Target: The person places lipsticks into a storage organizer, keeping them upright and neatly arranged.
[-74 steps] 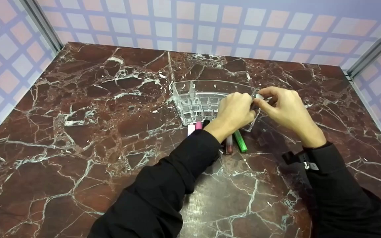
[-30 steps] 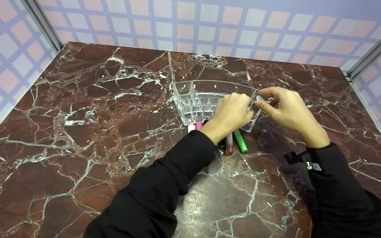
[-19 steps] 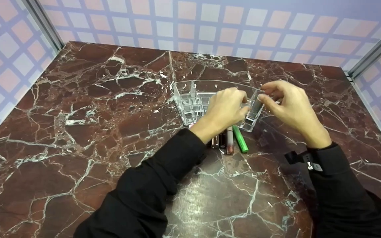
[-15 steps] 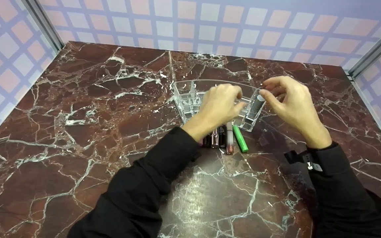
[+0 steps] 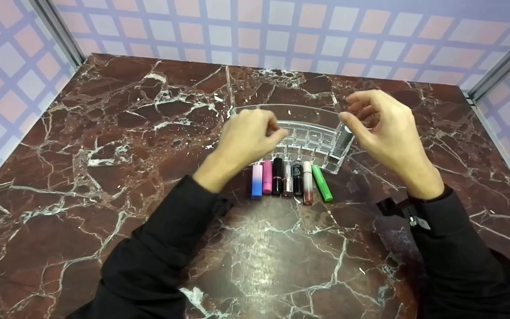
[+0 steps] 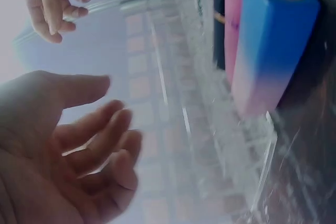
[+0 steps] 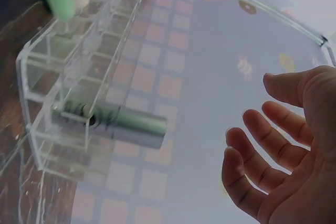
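Observation:
A clear plastic lipstick organizer [image 5: 310,128] with stepped compartments stands mid-table. One silvery-grey lipstick tube [image 7: 139,126] is upright in a compartment at its right end. My right hand [image 5: 385,130] hovers just right of that tube, fingers loosely bent and holding nothing. Over the organizer's left part is my left hand [image 5: 248,135], also holding nothing, its fingers relaxed; it hides the left end. In front of the organizer lies a row of lipsticks: a blue-and-white one [image 5: 256,181], a pink one [image 5: 267,177], several dark or metallic tubes, a clear-and-red one [image 5: 307,184] and a green one [image 5: 322,183].
The tabletop [image 5: 126,212] is dark red marble pattern with white veins. Checkered panels [image 5: 281,35] wall it in at the back and sides, with metal posts [image 5: 56,33] at the corners.
The silvery-grey tube, earlier at the fingers of my right hand, now stands released in the organizer. My left hand has moved left, uncovering the lipstick row; my right hand has lifted slightly.

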Demonstrator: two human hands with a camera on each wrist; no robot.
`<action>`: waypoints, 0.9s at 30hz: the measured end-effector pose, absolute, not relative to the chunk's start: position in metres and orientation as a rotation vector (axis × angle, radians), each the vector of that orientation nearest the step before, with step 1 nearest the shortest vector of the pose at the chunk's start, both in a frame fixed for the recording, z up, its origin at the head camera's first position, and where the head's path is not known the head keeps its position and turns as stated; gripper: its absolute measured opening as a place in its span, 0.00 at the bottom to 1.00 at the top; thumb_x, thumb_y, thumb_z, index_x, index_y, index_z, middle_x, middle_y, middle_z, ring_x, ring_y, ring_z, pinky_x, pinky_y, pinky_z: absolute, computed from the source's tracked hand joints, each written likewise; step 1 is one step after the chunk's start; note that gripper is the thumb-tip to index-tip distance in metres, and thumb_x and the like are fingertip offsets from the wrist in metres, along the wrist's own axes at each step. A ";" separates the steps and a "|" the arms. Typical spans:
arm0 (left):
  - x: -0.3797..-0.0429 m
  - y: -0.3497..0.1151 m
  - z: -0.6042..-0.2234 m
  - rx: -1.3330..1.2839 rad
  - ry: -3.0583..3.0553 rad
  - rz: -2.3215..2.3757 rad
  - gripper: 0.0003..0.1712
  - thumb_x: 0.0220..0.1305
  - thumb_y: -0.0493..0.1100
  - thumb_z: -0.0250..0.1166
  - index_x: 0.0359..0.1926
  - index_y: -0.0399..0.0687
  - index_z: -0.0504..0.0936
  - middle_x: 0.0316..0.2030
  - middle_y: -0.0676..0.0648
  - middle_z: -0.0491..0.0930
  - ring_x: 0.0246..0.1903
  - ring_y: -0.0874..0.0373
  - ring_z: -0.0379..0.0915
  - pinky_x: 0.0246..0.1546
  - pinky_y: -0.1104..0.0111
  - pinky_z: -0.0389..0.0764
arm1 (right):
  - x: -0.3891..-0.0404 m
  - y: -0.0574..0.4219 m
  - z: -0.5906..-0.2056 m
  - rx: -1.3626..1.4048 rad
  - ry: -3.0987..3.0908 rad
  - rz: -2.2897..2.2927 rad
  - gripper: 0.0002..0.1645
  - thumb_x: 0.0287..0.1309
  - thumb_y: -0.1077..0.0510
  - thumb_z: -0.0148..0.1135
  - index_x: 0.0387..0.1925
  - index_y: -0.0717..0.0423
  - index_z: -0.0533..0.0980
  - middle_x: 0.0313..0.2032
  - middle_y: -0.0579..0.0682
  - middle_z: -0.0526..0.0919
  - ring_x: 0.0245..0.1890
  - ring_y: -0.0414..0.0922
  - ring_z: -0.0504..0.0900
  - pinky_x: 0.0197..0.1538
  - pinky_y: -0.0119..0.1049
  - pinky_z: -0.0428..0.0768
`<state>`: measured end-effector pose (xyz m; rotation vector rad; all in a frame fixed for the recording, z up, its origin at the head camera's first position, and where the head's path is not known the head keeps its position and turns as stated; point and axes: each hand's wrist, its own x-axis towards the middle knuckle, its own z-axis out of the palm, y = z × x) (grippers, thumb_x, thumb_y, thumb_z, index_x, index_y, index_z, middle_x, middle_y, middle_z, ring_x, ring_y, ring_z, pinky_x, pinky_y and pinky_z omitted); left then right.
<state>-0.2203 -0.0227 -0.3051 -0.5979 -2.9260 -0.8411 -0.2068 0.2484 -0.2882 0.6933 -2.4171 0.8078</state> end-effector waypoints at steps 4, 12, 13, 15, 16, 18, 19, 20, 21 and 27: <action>-0.215 -0.035 -0.299 -0.553 -3.045 -0.725 0.19 0.73 0.57 0.65 0.35 0.48 0.88 0.21 0.54 0.80 0.13 0.67 0.57 0.14 0.74 0.58 | -0.208 0.239 -0.286 0.762 -2.422 0.787 0.20 0.67 0.58 0.70 0.54 0.66 0.77 0.39 0.56 0.86 0.35 0.44 0.84 0.37 0.25 0.77; -0.215 -0.042 -0.302 -0.527 -3.090 -0.615 0.29 0.71 0.60 0.65 0.16 0.54 0.70 0.12 0.58 0.61 0.12 0.66 0.52 0.14 0.72 0.55 | -0.203 0.209 -0.287 0.910 -2.483 0.832 0.21 0.68 0.58 0.67 0.57 0.65 0.74 0.38 0.55 0.86 0.35 0.44 0.85 0.39 0.29 0.81; -0.215 -0.042 -0.302 -0.521 -3.103 -0.595 0.30 0.72 0.61 0.65 0.16 0.54 0.69 0.12 0.58 0.61 0.13 0.65 0.52 0.14 0.72 0.56 | -0.204 0.204 -0.288 0.942 -2.484 0.833 0.22 0.69 0.58 0.67 0.57 0.66 0.74 0.38 0.55 0.86 0.35 0.44 0.85 0.38 0.31 0.82; -0.216 -0.042 -0.303 -0.509 -3.136 -0.574 0.29 0.72 0.61 0.65 0.17 0.53 0.69 0.13 0.57 0.61 0.13 0.65 0.54 0.14 0.73 0.56 | -0.203 0.194 -0.290 0.987 -2.498 0.840 0.22 0.69 0.57 0.67 0.58 0.65 0.74 0.39 0.54 0.86 0.34 0.43 0.84 0.37 0.33 0.83; -0.217 -0.042 -0.303 -0.505 -3.152 -0.561 0.29 0.72 0.60 0.65 0.18 0.53 0.69 0.14 0.57 0.62 0.13 0.65 0.55 0.14 0.73 0.57 | -0.203 0.190 -0.291 1.008 -2.506 0.840 0.22 0.69 0.56 0.66 0.57 0.65 0.74 0.39 0.54 0.87 0.34 0.43 0.84 0.36 0.34 0.83; -0.218 -0.043 -0.305 -0.501 -3.179 -0.539 0.28 0.72 0.60 0.65 0.19 0.53 0.70 0.14 0.57 0.64 0.13 0.64 0.56 0.14 0.73 0.57 | -0.203 0.181 -0.294 1.037 -2.537 0.835 0.21 0.70 0.54 0.66 0.55 0.64 0.76 0.40 0.53 0.87 0.34 0.43 0.84 0.35 0.34 0.83; -0.218 -0.043 -0.305 -0.494 -3.188 -0.531 0.28 0.72 0.61 0.65 0.19 0.52 0.70 0.14 0.57 0.63 0.13 0.64 0.56 0.14 0.73 0.57 | -0.203 0.177 -0.296 1.044 -2.557 0.841 0.20 0.70 0.53 0.66 0.54 0.63 0.77 0.40 0.53 0.87 0.34 0.43 0.84 0.36 0.35 0.83; -0.219 -0.043 -0.306 -0.485 -3.195 -0.528 0.28 0.72 0.61 0.65 0.19 0.52 0.70 0.15 0.56 0.63 0.13 0.64 0.56 0.14 0.73 0.57 | -0.202 0.173 -0.297 1.046 -2.580 0.846 0.19 0.70 0.52 0.66 0.53 0.62 0.78 0.40 0.52 0.87 0.34 0.43 0.83 0.36 0.36 0.83; -0.219 -0.044 -0.306 -0.475 -3.198 -0.522 0.28 0.71 0.61 0.65 0.19 0.52 0.69 0.15 0.56 0.63 0.14 0.64 0.55 0.15 0.73 0.57 | -0.202 0.169 -0.299 1.050 -2.600 0.856 0.18 0.70 0.52 0.66 0.51 0.62 0.79 0.40 0.51 0.87 0.34 0.43 0.83 0.36 0.36 0.83; -0.221 -0.047 -0.309 -0.416 -3.244 -0.468 0.31 0.70 0.61 0.66 0.18 0.52 0.66 0.16 0.56 0.60 0.15 0.63 0.55 0.16 0.72 0.58 | -0.200 0.157 -0.309 1.047 -2.743 0.850 0.14 0.70 0.52 0.66 0.47 0.58 0.82 0.40 0.50 0.88 0.33 0.44 0.84 0.39 0.40 0.84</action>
